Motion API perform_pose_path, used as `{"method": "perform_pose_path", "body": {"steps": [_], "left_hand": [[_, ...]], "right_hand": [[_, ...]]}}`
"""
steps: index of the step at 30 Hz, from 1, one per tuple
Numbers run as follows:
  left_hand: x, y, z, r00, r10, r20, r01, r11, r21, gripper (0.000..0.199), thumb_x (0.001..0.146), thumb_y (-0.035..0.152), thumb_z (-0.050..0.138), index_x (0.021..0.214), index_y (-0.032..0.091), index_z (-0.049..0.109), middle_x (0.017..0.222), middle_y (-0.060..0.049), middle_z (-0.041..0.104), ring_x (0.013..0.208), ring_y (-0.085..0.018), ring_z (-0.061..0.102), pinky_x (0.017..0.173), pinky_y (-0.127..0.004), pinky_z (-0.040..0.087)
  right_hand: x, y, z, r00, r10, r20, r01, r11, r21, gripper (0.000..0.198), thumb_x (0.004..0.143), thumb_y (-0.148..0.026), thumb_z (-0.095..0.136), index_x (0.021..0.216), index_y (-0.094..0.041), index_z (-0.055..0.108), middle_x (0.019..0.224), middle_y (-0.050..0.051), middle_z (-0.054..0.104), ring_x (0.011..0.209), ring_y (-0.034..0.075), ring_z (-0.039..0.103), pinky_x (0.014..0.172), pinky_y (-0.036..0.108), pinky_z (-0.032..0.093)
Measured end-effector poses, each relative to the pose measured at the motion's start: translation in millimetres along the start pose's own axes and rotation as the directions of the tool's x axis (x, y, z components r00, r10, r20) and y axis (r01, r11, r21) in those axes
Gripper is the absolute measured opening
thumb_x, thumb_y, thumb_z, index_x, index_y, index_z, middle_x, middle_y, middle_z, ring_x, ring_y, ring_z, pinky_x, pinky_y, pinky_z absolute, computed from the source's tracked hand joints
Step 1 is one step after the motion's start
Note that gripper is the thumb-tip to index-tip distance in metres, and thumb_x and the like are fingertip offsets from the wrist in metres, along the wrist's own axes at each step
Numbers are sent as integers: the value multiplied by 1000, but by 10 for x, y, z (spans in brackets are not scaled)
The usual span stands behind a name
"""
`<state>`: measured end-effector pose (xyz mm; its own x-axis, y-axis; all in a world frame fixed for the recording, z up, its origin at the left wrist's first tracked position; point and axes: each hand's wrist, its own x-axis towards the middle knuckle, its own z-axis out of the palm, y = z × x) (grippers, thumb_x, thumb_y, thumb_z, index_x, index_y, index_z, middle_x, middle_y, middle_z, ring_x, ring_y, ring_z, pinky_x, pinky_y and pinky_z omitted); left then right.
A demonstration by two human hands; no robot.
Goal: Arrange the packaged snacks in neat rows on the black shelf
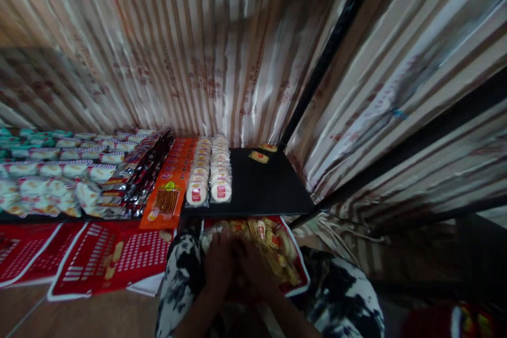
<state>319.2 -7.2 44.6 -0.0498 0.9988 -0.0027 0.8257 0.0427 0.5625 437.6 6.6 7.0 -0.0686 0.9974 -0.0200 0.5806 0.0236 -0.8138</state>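
My left hand (219,260) and my right hand (252,263) are close together over a red basket (304,269) between my knees. Fingers on both are bent downward and drawn in; dimness and blur hide what is in them. Beside the left hand lie clear-wrapped pale packets (210,231). Gold-wrapped snack packets (273,240) fill the basket to the right of the right hand. On the black shelf (261,190) just ahead stand two rows of round white crackers (221,191) in clear wrappers.
Orange snack bags (168,190) overlap left of the crackers, then dark shiny packets (144,169) and many white wrapped packets (47,169). Two small yellow packets (259,157) lie at the shelf's back right. Red baskets (130,256) stand below left. Dark poles (328,53) cross before striped sheeting (198,53).
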Motion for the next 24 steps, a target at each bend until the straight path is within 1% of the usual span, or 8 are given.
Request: {"method": "perform_pose_path", "body": {"steps": [2, 5, 7, 11, 13, 17, 21, 24], "left_hand": [[13, 17, -93, 999, -18, -39, 11, 987, -160, 46, 79, 16, 44, 125, 15, 49, 118, -14, 57, 107, -24, 53, 89, -35, 45], [92, 10, -241, 989, -137, -56, 102, 905, -412, 52, 74, 19, 49, 126, 14, 48, 114, -12, 59, 102, -22, 56, 91, -36, 45], [165, -2, -315, 978, -210, 5, 174, 792, -585, 55, 68, 19, 54, 123, 14, 50, 105, -9, 63, 93, -20, 60, 87, -34, 48], [261, 14, -396, 946, -287, 149, 272, 459, -846, 55, 59, 20, 65, 113, 12, 55, 98, -8, 67, 82, -18, 64, 74, -28, 52], [250, 42, -424, 926, -318, 204, 313, 346, -884, 56, 56, 20, 70, 110, 12, 56, 93, -8, 68, 77, -17, 64, 68, -26, 52], [139, 105, -486, 848, -413, 332, 449, 227, -864, 52, 61, 29, 72, 108, 13, 56, 81, -5, 68, 63, -15, 64, 53, -22, 49], [64, 169, -549, 840, -311, 444, 484, 64, -873, 30, 75, 33, 61, 96, 12, 62, 92, -11, 69, 80, -19, 67, 61, -25, 52], [92, 212, -583, 842, -304, 446, 476, 28, -879, 21, 78, 27, 57, 90, 12, 64, 102, -12, 68, 90, -19, 65, 67, -25, 52]], "right_hand": [[7, -73, -62, 999, 43, -11, -41, 992, 119, 31, 84, -29, 44, 109, -22, 61, 106, 9, 69, 97, 24, 65, 87, 42, 50], [29, -192, -165, 996, 91, 1, -86, 940, 331, 31, 81, -35, 49, 109, -25, 58, 105, 8, 69, 92, 23, 66, 83, 41, 53], [48, -263, -227, 993, 99, 61, -116, 874, 472, 30, 79, -38, 53, 104, -24, 60, 100, 7, 70, 87, 22, 67, 79, 39, 54], [94, -362, -316, 982, 107, 157, -183, 752, 634, 37, 70, -50, 63, 93, -21, 62, 88, 7, 72, 80, 24, 68, 74, 40, 55], [121, -389, -349, 982, 130, 139, -190, 722, 666, 40, 66, -52, 68, 90, -20, 63, 86, 7, 72, 78, 24, 68, 74, 41, 55], [152, -440, -422, 983, 176, 42, -154, 695, 702, 39, 62, -47, 72, 88, -20, 62, 86, 7, 70, 79, 23, 67, 76, 39, 54], [122, -516, -506, 989, 145, -41, -83, 749, 657, 34, 65, -42, 70, 90, -21, 62, 89, 6, 70, 84, 23, 65, 80, 40, 52], [97, -557, -560, 992, 120, -38, -68, 768, 636, 30, 67, -39, 68, 91, -22, 62, 92, 5, 69, 88, 23, 64, 83, 40, 51]]}}
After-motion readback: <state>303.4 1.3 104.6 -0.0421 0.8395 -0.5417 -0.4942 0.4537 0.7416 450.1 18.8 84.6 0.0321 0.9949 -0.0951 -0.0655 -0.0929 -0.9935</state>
